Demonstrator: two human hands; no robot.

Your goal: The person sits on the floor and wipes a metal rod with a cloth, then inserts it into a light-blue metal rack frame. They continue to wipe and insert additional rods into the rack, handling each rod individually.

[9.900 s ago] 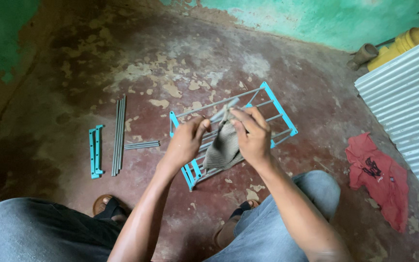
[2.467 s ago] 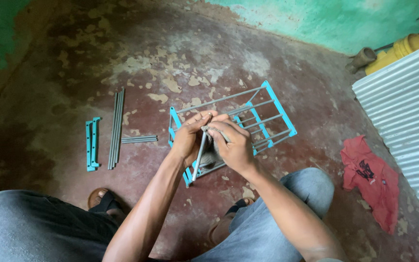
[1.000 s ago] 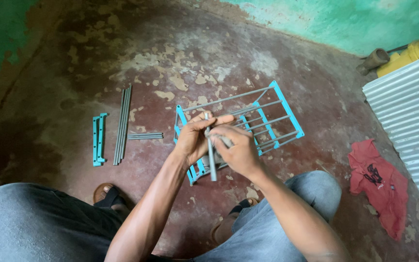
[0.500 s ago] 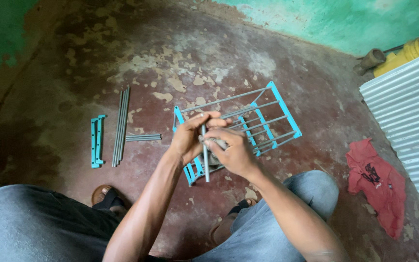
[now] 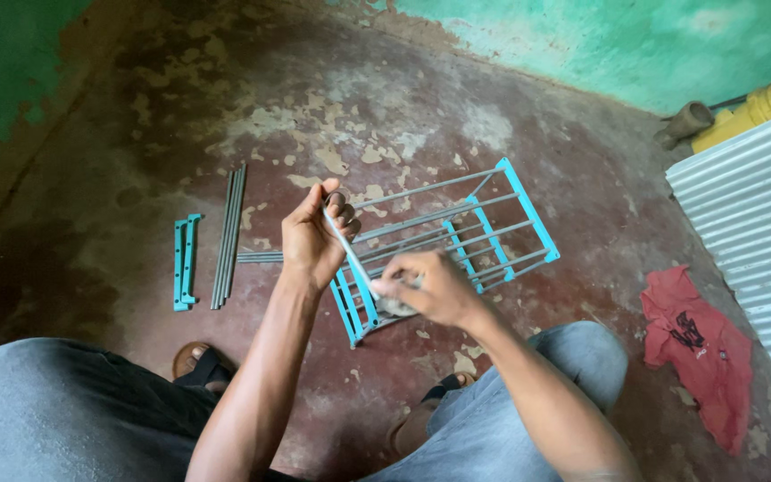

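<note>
My left hand (image 5: 311,239) grips the top end of a thin grey metal rod (image 5: 350,252), which slants down to the right. My right hand (image 5: 427,287) is closed around the rod's lower end with a grey cloth (image 5: 394,305) bunched in the fingers. Both hands hover above a rack (image 5: 501,234) of grey rods and turquoise plastic bars lying flat on the floor. My knees in grey trousers fill the bottom of the view.
Several loose grey rods (image 5: 228,234) and turquoise brackets (image 5: 186,261) lie on the worn red floor at left. A red cloth (image 5: 705,341) lies at right beside a corrugated metal sheet (image 5: 751,214). A yellow container (image 5: 753,109) stands by the green wall.
My right hand has slid down the rod with the cloth, from near the left hand to the lower end. The rod has tilted from near upright to slanted.
</note>
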